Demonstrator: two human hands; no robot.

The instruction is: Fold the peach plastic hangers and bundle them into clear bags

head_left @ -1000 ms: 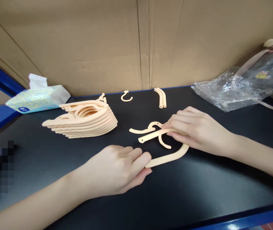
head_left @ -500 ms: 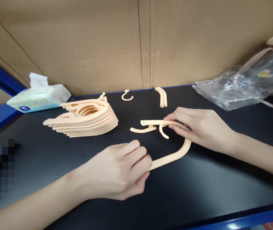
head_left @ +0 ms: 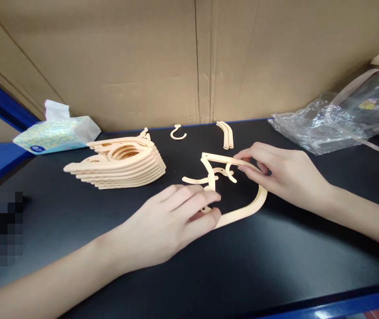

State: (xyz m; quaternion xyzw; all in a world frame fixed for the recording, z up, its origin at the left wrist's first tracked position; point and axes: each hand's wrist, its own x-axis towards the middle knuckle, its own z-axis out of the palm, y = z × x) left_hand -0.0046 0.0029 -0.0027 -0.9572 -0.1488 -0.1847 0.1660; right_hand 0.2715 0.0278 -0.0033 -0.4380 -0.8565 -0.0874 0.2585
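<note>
A cream plastic folding hanger (head_left: 241,213) is between my hands, its frame bent in a curve above the black table. My right hand (head_left: 280,173) pinches its upper bar between thumb and fingers. At the hanger's left end is my left hand (head_left: 179,219), with fingers bent round the parts there; its thumb is hidden. A short curved cream bar (head_left: 210,173) runs from the upper bar's tip down to the left fingers. Loose hook-shaped cream pieces (head_left: 194,180) lie just behind, partly overlapped by the hanger.
To the left stands a stack of several cream folded hangers (head_left: 123,170), with a tissue pack (head_left: 56,133) behind. Along the back lie a cream hook (head_left: 178,133) and curved bars (head_left: 226,135). A clear plastic bag (head_left: 312,126) is at right; cardboard (head_left: 126,57) walls the back.
My left hand has moved slightly up and right from the lower bar's end, its fingers loosening. The short curved bar now shows upright between the upper bar and my left fingers.
</note>
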